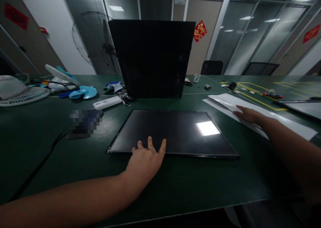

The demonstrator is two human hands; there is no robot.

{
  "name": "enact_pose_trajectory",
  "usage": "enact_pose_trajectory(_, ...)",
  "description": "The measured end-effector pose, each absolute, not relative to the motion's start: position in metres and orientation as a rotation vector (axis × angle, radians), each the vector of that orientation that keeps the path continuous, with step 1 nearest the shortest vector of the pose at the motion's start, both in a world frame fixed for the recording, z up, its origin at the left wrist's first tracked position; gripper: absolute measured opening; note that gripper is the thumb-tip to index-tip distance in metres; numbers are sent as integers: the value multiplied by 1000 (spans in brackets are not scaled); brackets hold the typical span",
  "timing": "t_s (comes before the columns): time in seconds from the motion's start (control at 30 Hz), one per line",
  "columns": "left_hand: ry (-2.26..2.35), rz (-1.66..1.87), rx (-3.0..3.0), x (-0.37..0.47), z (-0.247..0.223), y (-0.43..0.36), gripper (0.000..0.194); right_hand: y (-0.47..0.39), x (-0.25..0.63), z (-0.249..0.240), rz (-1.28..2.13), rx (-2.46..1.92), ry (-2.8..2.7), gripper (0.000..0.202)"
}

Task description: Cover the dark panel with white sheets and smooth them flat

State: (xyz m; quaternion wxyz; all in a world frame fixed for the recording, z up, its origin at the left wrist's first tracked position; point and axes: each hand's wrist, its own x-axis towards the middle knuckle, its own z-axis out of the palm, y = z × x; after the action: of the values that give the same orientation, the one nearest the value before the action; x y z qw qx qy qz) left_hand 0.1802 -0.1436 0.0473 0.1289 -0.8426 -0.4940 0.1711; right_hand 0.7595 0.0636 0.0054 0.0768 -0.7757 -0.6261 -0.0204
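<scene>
A dark flat screen panel [180, 131] lies on the green table, glossy side up, with a bright light reflected at its right. My left hand [147, 157] is over the panel's front edge with its fingers spread. Whether the fingertips press on the glass I cannot tell. To the right, my right hand [249, 115] rests on white sheets [278, 119], its fingers stretched out near the left edge of the upper sheet. A dark gap shows between two of the sheets.
A large black panel [152, 57] stands upright behind the screen. A white power strip [107, 102], blue fan blades [84, 92] and a white fan grille [27, 96] lie at left. A pixelated item [85, 123] has a black strap. Tools [273, 95] lie at far right.
</scene>
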Motion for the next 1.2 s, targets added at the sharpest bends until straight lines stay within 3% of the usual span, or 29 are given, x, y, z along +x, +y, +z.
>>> enact_pose_trajectory(0.1,-1371,388,-2449,160,40,-139,73,60,742,21,-64,-2478,-1897,61)
enact_pose_trajectory(0.27,-1026,185,-2469,131,33,-126,56,47,686,48,-341,-2528,-1982,47)
enact_pose_trajectory(0.4,-875,-109,-2442,117,27,-113,48,34,619,67,-548,-2369,-2183,50)
enact_pose_trajectory(0.53,-680,-437,-2367,112,28,-106,57,-4,538,85,-611,-2051,-2414,53)
enact_pose_trajectory(0.63,-600,-529,-2295,112,32,-109,60,-45,481,90,-411,-1709,-2673,48)
enact_pose_trajectory(0.77,-540,-493,-2317,114,33,-112,54,-75,437,67,-69,-1177,-2881,53)
enact_pose_trajectory(0.93,-782,-133,-2464,117,32,-113,39,-62,433,26,248,-916,-2818,65)
enact_pose_trajectory(1.07,-941,12,-2505,120,33,-111,33,-41,451,24,370,-867,-2810,68)
enact_pose_trajectory(1.2,-1028,68,-2530,123,38,-113,31,-8,492,36,158,-1174,-2671,61)
